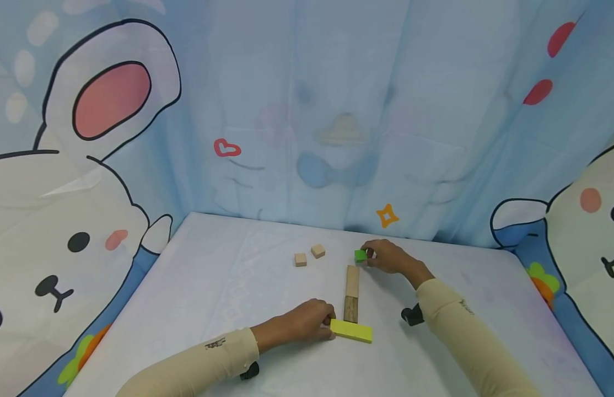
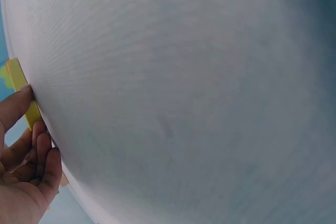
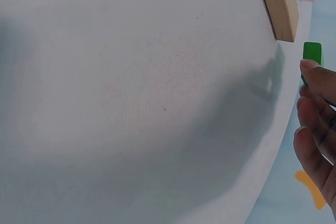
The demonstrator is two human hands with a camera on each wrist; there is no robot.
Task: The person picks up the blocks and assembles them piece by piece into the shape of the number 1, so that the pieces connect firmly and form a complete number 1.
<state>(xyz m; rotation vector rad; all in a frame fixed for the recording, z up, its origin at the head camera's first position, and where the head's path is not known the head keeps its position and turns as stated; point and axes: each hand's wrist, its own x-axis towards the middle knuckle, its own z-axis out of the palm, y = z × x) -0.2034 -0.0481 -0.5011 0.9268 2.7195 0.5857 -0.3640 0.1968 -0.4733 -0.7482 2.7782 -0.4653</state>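
Note:
My left hand [image 1: 309, 321] pinches the left end of a yellow rectangular block [image 1: 353, 331] lying crosswise on the white table; in the left wrist view thumb and fingers meet on the yellow block [image 2: 31, 114]. Touching or nearly touching its far side is a dark-grained wooden block [image 1: 351, 309], and a lighter wooden block [image 1: 353, 282] continues that line away from me. Past the far end of the line, my right hand [image 1: 386, 256] holds a small green block [image 1: 360, 256] between thumb and fingers. In the right wrist view the green block [image 3: 312, 52] appears near the wooden block's end [image 3: 281, 9].
Two small wooden cubes, one nearer [image 1: 300, 259] and one farther [image 1: 318, 251], sit left of the line. The white table [image 1: 227, 264] ends at a blue printed curtain [image 1: 267, 99] behind. Black wrist devices [image 1: 413, 315] hang under both forearms.

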